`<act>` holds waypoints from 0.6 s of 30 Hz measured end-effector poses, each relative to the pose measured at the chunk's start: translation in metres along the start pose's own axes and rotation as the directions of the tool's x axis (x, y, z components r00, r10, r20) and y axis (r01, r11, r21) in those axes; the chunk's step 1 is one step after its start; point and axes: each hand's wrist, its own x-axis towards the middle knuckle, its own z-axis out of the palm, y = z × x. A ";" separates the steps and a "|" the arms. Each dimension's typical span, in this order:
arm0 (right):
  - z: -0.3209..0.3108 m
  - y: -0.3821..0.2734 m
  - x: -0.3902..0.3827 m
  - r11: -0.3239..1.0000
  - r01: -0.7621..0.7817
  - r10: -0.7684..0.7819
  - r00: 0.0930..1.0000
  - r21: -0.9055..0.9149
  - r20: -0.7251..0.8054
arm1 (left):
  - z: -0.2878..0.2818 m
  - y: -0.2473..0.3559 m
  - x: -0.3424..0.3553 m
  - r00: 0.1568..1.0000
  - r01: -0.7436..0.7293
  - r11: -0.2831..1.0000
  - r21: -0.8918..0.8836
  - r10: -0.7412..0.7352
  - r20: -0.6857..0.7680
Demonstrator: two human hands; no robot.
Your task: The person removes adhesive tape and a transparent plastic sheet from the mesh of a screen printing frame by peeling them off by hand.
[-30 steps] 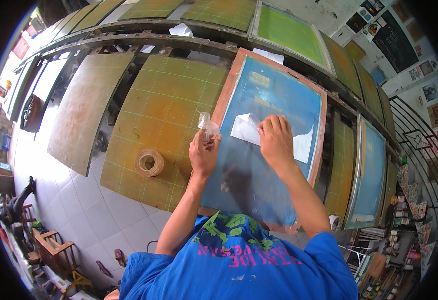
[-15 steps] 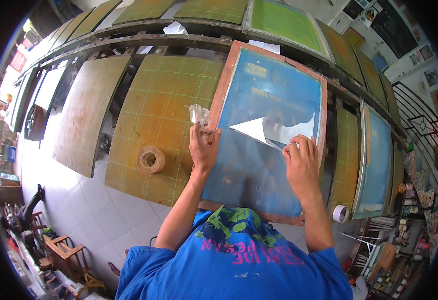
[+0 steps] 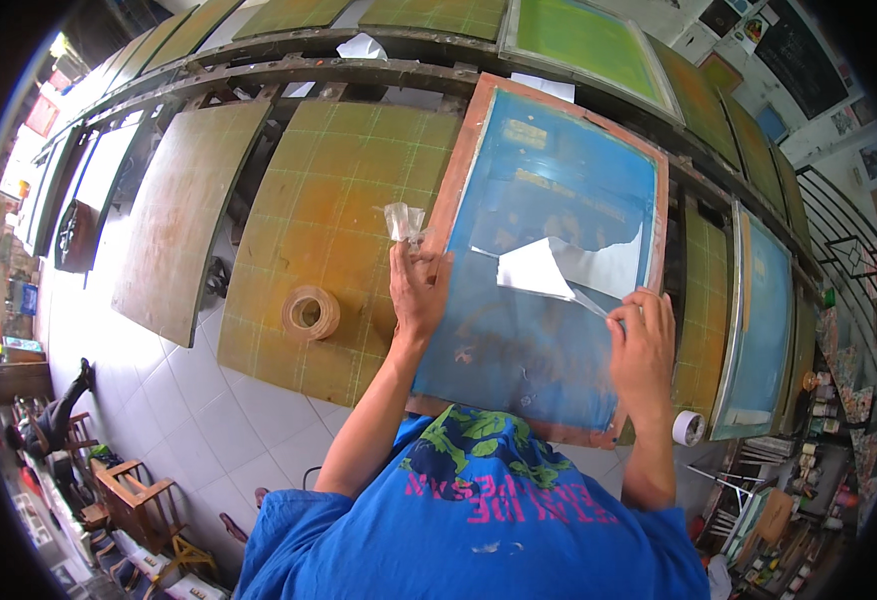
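My left hand (image 3: 416, 295) has its fingers closed on a crumpled wad of clear tape (image 3: 404, 222) by the left rail of a wooden-framed blue mesh screen (image 3: 513, 350). My right hand (image 3: 644, 350), near the right rail, pinches a narrow translucent strip (image 3: 588, 302) that runs to the white paper (image 3: 532, 266) on the mesh. The paper is torn along its upper right part and folded over at its left. A roll of brown tape (image 3: 309, 312) rests on the board (image 3: 303, 190) left of the screen.
More boards (image 3: 180, 200) line a rail rack (image 3: 208, 85), with a green screen (image 3: 588, 55) behind and another blue screen (image 3: 758, 320) at right. A white tape roll (image 3: 688, 428) sits lower right. Someone's leg (image 3: 70, 400), wooden chairs (image 3: 128, 500) and cluttered shelves (image 3: 808, 470) are at the edges.
My right hand has moved right and toward me, drawing the strip out. The white paper's folded flap has shifted rightward. My left hand stays near the screen's left rail.
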 end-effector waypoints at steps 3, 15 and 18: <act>0.000 0.010 -0.013 0.997 -0.066 0.063 0.996 0.042 0.070 | 0.000 -0.003 0.001 0.999 -0.032 0.999 0.008 0.032 -0.004; -0.010 0.011 -0.056 0.970 -0.192 0.178 0.979 0.151 0.103 | -0.004 0.015 0.001 0.906 -0.224 0.966 0.131 0.157 0.394; -0.017 0.016 -0.064 0.932 -0.319 0.300 0.945 0.170 0.131 | 0.003 0.023 0.012 0.856 -0.295 0.951 0.093 0.220 0.469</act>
